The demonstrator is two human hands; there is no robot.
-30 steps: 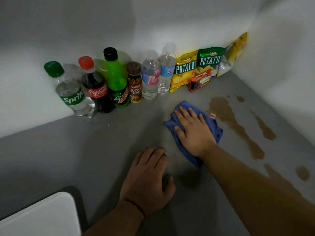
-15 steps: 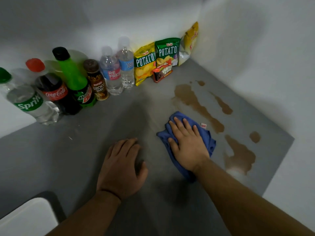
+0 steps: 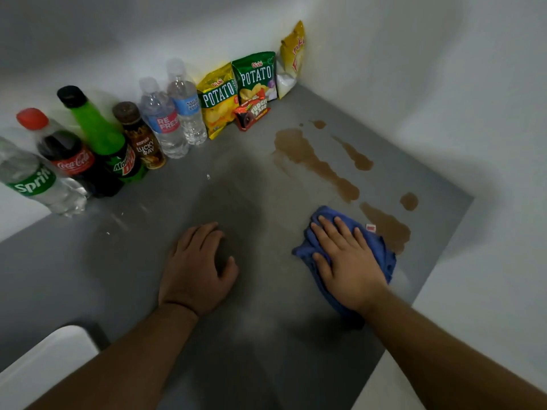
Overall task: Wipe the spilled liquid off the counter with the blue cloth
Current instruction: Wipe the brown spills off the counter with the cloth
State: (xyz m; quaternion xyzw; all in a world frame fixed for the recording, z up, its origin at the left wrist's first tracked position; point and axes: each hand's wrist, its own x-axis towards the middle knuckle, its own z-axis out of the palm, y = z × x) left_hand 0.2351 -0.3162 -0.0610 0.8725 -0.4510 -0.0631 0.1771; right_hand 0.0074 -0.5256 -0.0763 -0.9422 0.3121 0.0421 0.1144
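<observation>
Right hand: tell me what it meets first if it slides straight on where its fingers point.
Probably the long brown spill streak, past a strip of bare counter; the right hand presses the blue cloth flat.

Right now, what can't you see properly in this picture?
All from the head view:
Middle of the blue cloth: hidden under the right hand.
Top of the Sprite bottle: cut off by the left edge.
The white thing at bottom left: cut off by the corner, so I can't tell what it is.
Label on the taller water bottle: too blurred to read.
</observation>
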